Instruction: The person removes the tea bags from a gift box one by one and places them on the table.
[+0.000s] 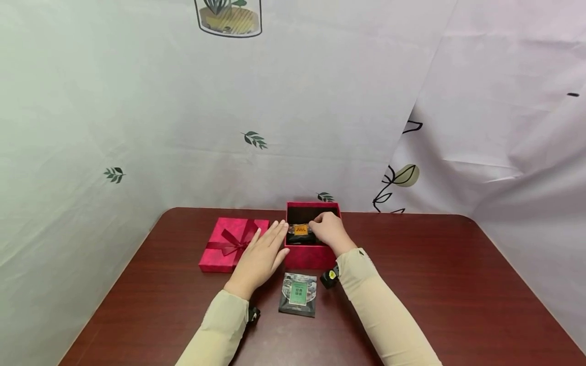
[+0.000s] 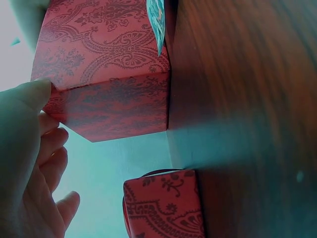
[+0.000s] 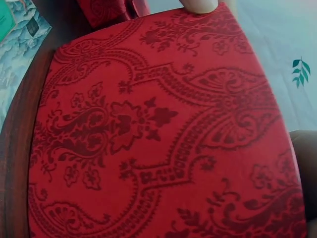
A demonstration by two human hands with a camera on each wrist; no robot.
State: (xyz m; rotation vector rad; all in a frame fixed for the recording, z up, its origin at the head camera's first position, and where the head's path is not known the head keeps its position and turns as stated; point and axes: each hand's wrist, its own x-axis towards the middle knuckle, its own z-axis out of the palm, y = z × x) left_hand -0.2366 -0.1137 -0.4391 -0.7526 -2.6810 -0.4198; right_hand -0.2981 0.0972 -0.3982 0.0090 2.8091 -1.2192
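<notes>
A red patterned gift box (image 1: pixel 311 258) stands without its lid near the table's back edge. Inside it is a dark packet with an orange label (image 1: pixel 300 230). My right hand (image 1: pixel 333 233) reaches over the box's right side and pinches the packet's right edge; its fingertips are partly hidden. With fingers straight, my left hand (image 1: pixel 258 258) rests against the box's left side. In the left wrist view, the thumb (image 2: pixel 37 91) of that hand touches the box's corner (image 2: pixel 99 74). A second dark packet with a green label (image 1: pixel 298 294) lies flat in front of the box.
The red lid (image 1: pixel 220 256), tied with a dark red ribbon bow, lies left of the box, partly behind my left hand. Behind the brown table (image 1: pixel 435 284) hangs a pale curtain (image 1: pixel 320 112) with leaf prints.
</notes>
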